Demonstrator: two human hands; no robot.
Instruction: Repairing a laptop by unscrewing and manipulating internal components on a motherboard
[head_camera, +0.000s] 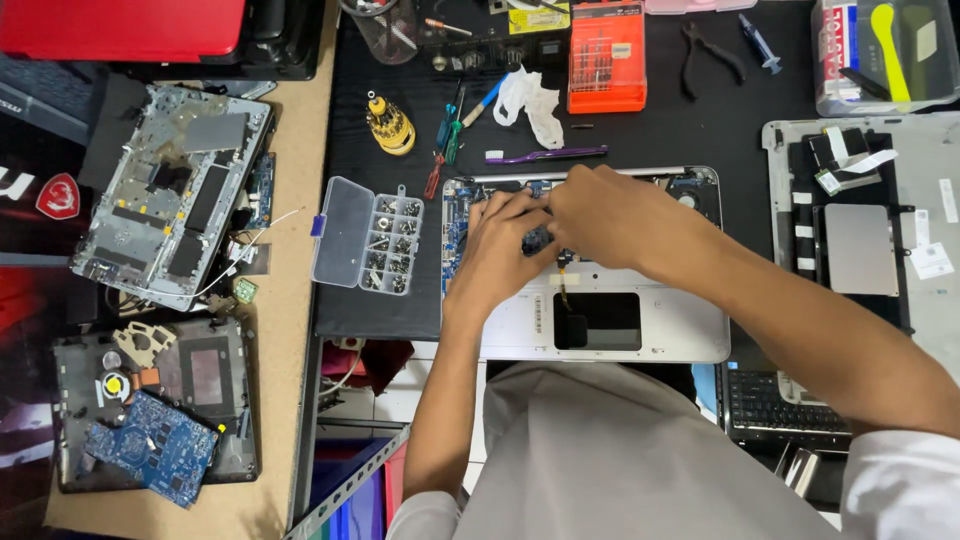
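An opened silver laptop base (640, 330) lies on the black mat in front of me, its blue circuit board (458, 215) exposed at the upper left. My left hand (500, 250) rests on the board's middle with fingers curled down onto it. My right hand (610, 215) reaches across from the right and overlaps the left, fingers pressed on the same spot. Whatever the fingers pinch is hidden beneath them.
A clear screw organiser (365, 235) with its lid open lies left of the laptop. Behind are a purple toothbrush (550, 153), a yellow screwdriver handle (388, 124), an orange bit case (606, 55) and pliers (712, 55). Dismantled laptop shells (170, 190) and a loose blue board (150, 447) lie left; another grey cover (870, 240) right.
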